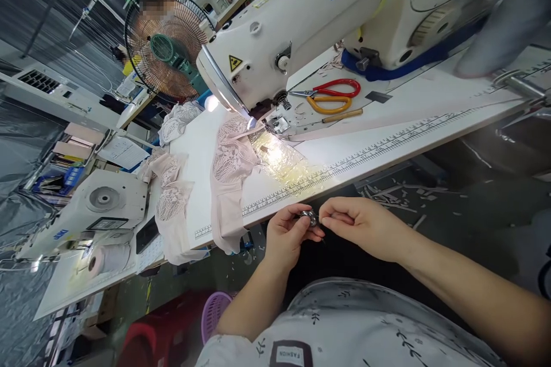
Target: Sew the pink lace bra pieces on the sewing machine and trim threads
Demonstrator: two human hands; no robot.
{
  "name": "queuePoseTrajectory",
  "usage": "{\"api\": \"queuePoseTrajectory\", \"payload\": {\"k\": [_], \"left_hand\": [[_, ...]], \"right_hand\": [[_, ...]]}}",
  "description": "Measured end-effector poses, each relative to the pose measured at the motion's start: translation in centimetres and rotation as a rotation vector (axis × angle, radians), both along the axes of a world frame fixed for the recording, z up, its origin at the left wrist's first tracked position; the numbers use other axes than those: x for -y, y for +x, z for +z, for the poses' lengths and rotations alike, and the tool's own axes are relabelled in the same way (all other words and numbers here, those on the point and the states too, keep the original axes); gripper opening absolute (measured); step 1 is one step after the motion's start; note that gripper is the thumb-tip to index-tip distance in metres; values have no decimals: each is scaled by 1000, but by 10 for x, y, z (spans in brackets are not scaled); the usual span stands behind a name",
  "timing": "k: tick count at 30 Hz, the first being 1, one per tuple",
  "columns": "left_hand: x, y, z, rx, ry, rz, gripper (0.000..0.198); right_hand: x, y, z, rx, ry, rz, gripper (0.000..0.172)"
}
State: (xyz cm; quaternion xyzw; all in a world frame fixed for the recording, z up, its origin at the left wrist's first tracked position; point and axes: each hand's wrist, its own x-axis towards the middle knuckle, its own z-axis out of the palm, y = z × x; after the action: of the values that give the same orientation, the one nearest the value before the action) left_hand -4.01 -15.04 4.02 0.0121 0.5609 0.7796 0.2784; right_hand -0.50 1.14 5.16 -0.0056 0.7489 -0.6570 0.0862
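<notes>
In front of my lap, just below the table's front edge, my left hand (286, 235) is closed around a small shiny metal bobbin case (308, 217). Right beside it, my right hand (365, 225) is closed in a pinch, its fingertips close to the bobbin case. Whatever lies between those fingertips is too small to make out. Above both hands stands a white sewing machine (258, 46), its lamp lighting the needle area. Pale pink lace bra pieces (232, 169) lie left of the needle and hang over the table edge.
Scissors (333, 94) with red and orange handles and a wooden-handled tool (342, 116) lie on the table (365, 149). At left are a second sewing machine (107, 200), a thread cone (109, 258) and more lace pieces (172, 200). A fan (166, 49) stands behind; a purple basket (213, 312) is below.
</notes>
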Motion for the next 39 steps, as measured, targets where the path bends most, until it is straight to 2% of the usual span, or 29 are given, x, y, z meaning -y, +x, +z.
{"api": "queuePoseTrajectory", "payload": {"k": [3,8,12,17,24,32,36,39], "left_hand": [[3,-3,-1,62,13,-90,34],[4,-8,4,219,87,-171,33],[4,-11,8,333,123,-176,30],[4,-12,7,353,120,-141,31],[3,-13,11,359,152,-52,29],[5,-7,4,370,172,-174,39],[4,-6,-1,322,199,-239,34],[2,-5,-1,303,200,-225,31]], "right_hand": [[-4,-4,4,3,19,-34,25],[-5,-9,6,-87,145,-110,24],[-5,-8,7,-104,189,-154,24],[-9,-1,5,-155,246,-208,21],[-7,8,-9,-67,175,-114,23],[0,-3,-21,10,-18,-99,22],[0,-4,-21,12,-37,-113,22],[-2,-2,-18,19,-38,-116,23]]}}
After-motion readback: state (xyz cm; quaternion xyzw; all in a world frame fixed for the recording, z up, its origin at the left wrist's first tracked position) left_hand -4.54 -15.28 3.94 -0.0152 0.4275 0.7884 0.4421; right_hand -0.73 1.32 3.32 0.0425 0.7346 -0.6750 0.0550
